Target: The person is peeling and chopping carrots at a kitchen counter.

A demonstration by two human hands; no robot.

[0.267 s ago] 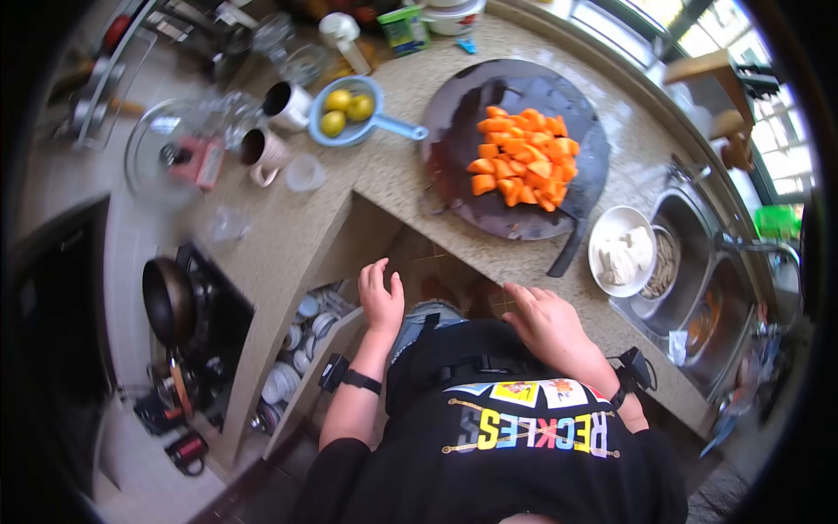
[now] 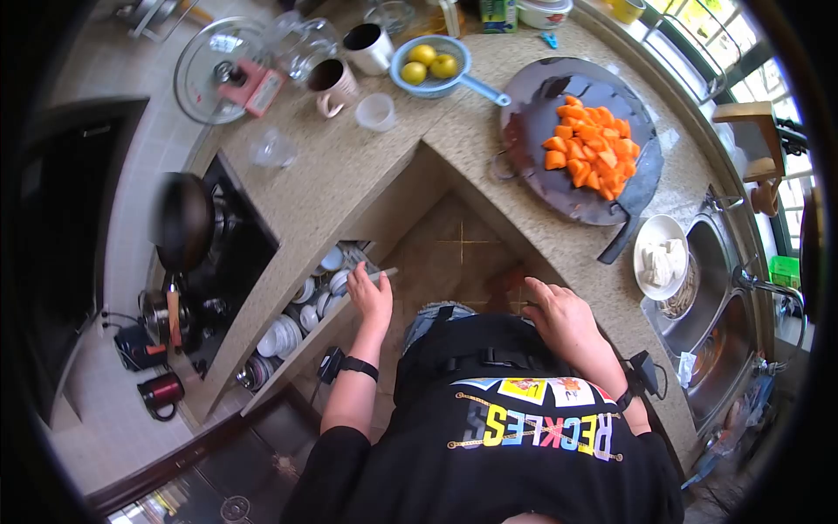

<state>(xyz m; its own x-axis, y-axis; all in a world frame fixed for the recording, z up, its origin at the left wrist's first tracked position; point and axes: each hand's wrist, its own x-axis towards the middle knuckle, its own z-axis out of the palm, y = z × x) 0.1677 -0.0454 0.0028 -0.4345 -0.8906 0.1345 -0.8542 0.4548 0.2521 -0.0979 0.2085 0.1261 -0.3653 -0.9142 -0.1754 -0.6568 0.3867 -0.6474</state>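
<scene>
Reaching down, your left hand (image 2: 371, 295) seems to clasp the top edge of the drawer front (image 2: 297, 354), under the counter (image 2: 349, 183) beside the stove (image 2: 229, 253). This looks like the opening step. The panel's long axis runs from lower left up to the right, standing out from the stacked dishes (image 2: 284, 334). Your right hand (image 2: 563, 319) rests flat on the counter edge, holding nothing. The next move calls for a steady pull toward you.

Speckled polished stone countertop (image 2: 349, 175); glossy ceramic dishes (image 2: 284, 336); shiny steel sink (image 2: 724, 345); smooth dark platter (image 2: 532, 105).
</scene>
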